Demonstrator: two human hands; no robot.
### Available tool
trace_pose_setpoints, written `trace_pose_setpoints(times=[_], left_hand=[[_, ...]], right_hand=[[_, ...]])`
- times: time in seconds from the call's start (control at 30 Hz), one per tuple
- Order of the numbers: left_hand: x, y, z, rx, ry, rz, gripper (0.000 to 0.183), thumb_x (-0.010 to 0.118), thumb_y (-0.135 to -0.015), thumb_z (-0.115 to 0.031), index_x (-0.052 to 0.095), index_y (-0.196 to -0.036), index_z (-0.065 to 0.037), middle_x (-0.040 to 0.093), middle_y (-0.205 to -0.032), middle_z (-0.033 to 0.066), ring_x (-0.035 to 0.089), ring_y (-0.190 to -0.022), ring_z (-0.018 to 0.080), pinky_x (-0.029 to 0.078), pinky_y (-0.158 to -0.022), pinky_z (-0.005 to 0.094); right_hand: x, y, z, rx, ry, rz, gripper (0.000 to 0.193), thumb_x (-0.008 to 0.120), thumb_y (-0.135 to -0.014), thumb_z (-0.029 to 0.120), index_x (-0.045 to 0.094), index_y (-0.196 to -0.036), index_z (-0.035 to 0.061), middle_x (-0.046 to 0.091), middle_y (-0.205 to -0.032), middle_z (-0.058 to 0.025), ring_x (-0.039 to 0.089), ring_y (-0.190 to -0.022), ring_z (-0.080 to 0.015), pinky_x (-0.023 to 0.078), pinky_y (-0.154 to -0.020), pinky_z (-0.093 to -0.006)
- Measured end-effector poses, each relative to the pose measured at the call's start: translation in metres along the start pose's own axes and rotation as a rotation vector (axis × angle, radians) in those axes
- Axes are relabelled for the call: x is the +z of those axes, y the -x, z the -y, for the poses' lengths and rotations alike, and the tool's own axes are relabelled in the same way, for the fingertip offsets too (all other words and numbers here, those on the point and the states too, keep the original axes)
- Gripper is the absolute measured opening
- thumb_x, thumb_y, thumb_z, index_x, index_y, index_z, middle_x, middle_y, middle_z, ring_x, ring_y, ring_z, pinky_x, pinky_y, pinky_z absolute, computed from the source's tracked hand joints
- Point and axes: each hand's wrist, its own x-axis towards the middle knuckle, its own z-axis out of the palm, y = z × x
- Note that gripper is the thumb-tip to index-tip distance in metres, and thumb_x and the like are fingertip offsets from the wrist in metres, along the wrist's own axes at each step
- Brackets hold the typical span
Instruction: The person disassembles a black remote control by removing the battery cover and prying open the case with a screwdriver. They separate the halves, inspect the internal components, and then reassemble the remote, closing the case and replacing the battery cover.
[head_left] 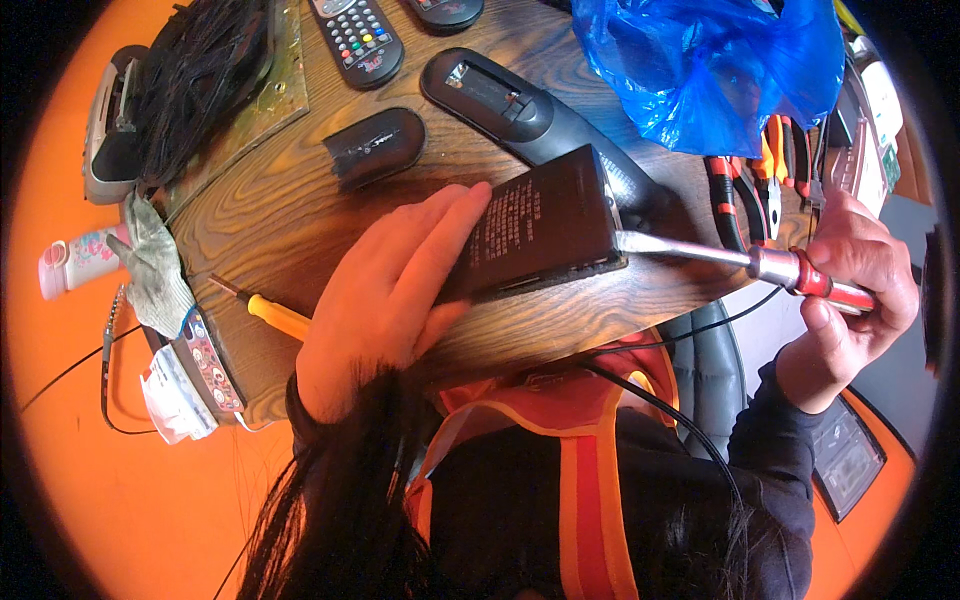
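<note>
A flat black box-shaped device [545, 215] with pale printed lines on its upper face lies at the table's near edge. My left hand [385, 270] rests across its left part, fingers together, gripping it. In my right hand [865, 270] is a screwdriver [770, 265] with a red and clear handle. Its metal shaft points left, and the tip touches the right end of the device near the corner. Just left of my left hand lies another screwdriver [275, 314] with a yellow handle, partly hidden by the hand.
Behind the device lie a black remote-like handset [490, 95] with an open compartment and a loose black cover [377, 143]. Further back are a remote control [358, 40] and a blue plastic bag [715, 70]. Pliers [770, 170] lie at right. A glove [155, 262] and pink bottle [80, 262] are at left.
</note>
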Motion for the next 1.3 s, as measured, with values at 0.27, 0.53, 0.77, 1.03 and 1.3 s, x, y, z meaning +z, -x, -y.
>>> trace_pose_setpoints(times=[0.27,0.53,0.77,1.03,1.3], left_hand=[[0.006,-0.001,-0.002,0.026,-0.112,0.086,0.066,0.062,-0.068,-0.014,0.038,-0.127,0.003,0.048,-0.116,0.0232,0.051,-0.101,0.0384,0.04,-0.09,0.0403],[0.016,-0.001,0.001,0.024,-0.246,0.046,0.069,0.068,-0.065,-0.013,0.039,-0.126,0.003,0.05,-0.111,0.02,0.053,-0.092,0.0338,0.043,-0.085,0.0386],[0.017,0.0,0.004,0.035,-0.201,0.05,0.069,0.068,-0.066,-0.013,0.039,-0.127,0.003,0.05,-0.112,0.0201,0.052,-0.094,0.0342,0.042,-0.086,0.0382],[0.012,-0.003,0.004,0.078,-0.056,-0.021,0.069,0.067,-0.063,-0.01,0.042,-0.126,0.002,0.051,-0.112,0.0201,0.052,-0.095,0.0343,0.043,-0.086,0.0388],[0.009,-0.002,0.005,0.091,-0.08,-0.113,0.065,0.062,-0.062,-0.003,0.044,-0.124,0.003,0.052,-0.112,0.0197,0.052,-0.098,0.0348,0.041,-0.088,0.0405]], right_hand=[[0.008,-0.015,0.012,0.051,0.296,0.13,0.027,0.065,-0.059,0.017,0.063,-0.078,-0.0027,0.057,-0.064,-0.0109,0.047,-0.056,-0.019,0.034,-0.051,-0.0287],[0.034,-0.027,-0.02,0.015,0.189,0.334,0.024,0.068,-0.07,0.015,0.064,-0.088,-0.0006,0.062,-0.079,-0.0099,0.051,-0.063,-0.0191,0.038,-0.055,-0.0298],[0.048,-0.028,-0.058,0.167,-0.32,0.405,0.025,0.069,-0.073,0.017,0.063,-0.092,0.0013,0.064,-0.084,-0.0098,0.061,-0.079,-0.021,0.046,-0.069,-0.028],[0.018,-0.038,-0.047,0.259,-0.296,0.429,0.023,0.071,-0.07,0.012,0.064,-0.089,0.0,0.065,-0.084,-0.0098,0.064,-0.077,-0.0157,0.049,-0.067,-0.0249],[0.011,-0.03,-0.028,0.089,-0.43,0.07,0.047,0.083,-0.052,0.019,0.057,-0.088,0.0041,0.054,-0.08,-0.0051,0.051,-0.069,-0.0131,0.038,-0.06,-0.0234]])
